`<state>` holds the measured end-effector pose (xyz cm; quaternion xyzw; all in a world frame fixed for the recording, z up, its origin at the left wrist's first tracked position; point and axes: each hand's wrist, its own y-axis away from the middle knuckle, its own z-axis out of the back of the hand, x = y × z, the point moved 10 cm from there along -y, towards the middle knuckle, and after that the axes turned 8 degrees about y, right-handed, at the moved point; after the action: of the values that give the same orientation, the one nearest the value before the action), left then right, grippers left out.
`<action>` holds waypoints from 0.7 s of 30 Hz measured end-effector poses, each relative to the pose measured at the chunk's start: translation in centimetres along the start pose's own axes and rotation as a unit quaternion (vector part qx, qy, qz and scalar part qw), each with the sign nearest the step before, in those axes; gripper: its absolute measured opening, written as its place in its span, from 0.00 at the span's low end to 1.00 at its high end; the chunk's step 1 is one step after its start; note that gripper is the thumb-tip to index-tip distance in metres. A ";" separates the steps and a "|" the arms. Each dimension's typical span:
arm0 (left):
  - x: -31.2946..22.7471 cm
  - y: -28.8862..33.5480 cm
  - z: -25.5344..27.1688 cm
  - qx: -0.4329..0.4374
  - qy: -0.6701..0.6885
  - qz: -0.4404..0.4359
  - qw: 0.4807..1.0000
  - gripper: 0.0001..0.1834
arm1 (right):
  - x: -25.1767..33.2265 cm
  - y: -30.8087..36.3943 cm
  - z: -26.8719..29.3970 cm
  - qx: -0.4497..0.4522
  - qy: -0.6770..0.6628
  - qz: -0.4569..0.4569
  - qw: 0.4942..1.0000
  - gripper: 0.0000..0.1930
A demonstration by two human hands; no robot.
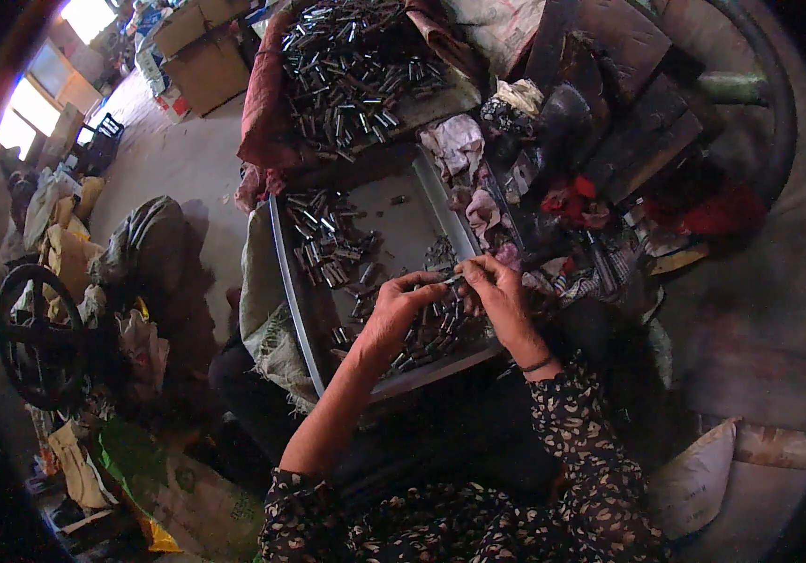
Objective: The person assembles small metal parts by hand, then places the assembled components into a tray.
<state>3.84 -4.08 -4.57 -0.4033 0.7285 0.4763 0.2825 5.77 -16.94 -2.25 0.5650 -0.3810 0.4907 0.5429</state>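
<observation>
"Head view: what did the hands hold?"

"Both were pinched closed on one small metal piece (451, 279). The left hand (406, 296) gripped it between thumb and fingers from one side, and the right hand (495, 293) met it from the other, their fingertips nearly touching."

"Where was that piece, exactly?"

"Up off the surface, above the near right part of a shallow tray (294, 305) with a pale rim. Its finer shape was too small to tell."

"And inside the tray?"

"Loose metal pieces (323, 225) lay along the left side, and more were heaped below the hands. The middle held only a few."

"Beyond it?"

"A larger pile of similar shiny pieces (356, 70) lay past the far edge, with red cloth (267, 113) along its left. Crumpled pale rags (454, 141) sat just beside the tray's right edge."

"Anything on the arms?"

"A dark band (536, 365) circled the right wrist, above a patterned sleeve (567, 422)."
</observation>
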 end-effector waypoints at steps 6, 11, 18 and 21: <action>-0.5 0.4 -0.5 0.007 -0.042 0.026 0.999 0.14 | -0.5 -0.1 -0.3 0.012 0.040 0.030 0.999 0.12; 0.4 0.4 0.1 0.044 -0.018 0.018 0.999 0.15 | -0.4 0.5 -1.2 0.049 -0.050 -0.012 0.997 0.11; -0.2 0.6 -1.3 0.085 -0.027 -0.018 0.996 0.13 | 0.9 1.4 -1.4 0.070 -0.039 -0.017 0.997 0.13; -0.7 0.7 -1.4 0.058 -0.066 -0.011 0.996 0.13 | 1.7 1.4 -0.3 0.058 0.025 0.030 0.998 0.15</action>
<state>3.56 -5.04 -3.16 -0.3618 0.7302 0.4554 0.3585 4.74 -16.64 -0.29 0.5710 -0.3550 0.5422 0.5040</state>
